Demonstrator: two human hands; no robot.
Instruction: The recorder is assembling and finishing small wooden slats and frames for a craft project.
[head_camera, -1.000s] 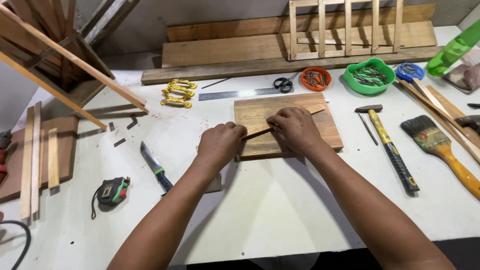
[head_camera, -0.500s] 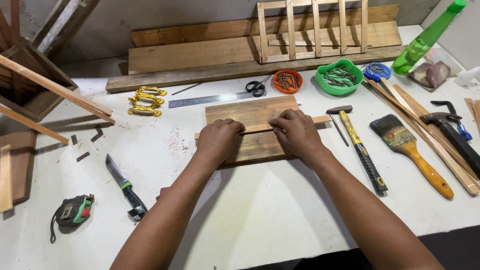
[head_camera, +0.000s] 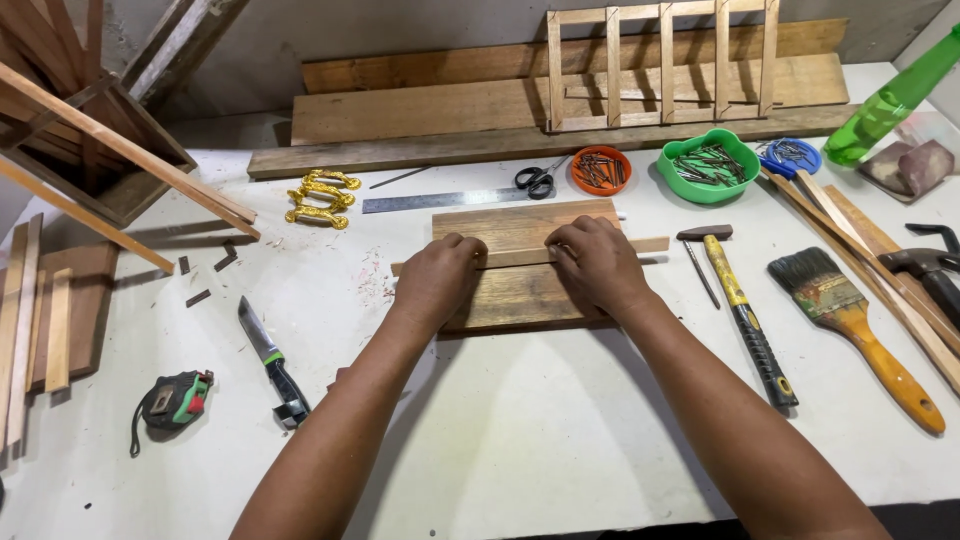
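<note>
Wooden strip (head_camera: 520, 257) is lying across the board (head_camera: 515, 265) mid-table (head_camera: 520, 440), both hands, left (head_camera: 437, 281) and right (head_camera: 597, 263), pressing it down with fingers together on it, seemingly aligned but not yet nailed, the hammer (head_camera: 742, 312) lying untouched beside.
</note>
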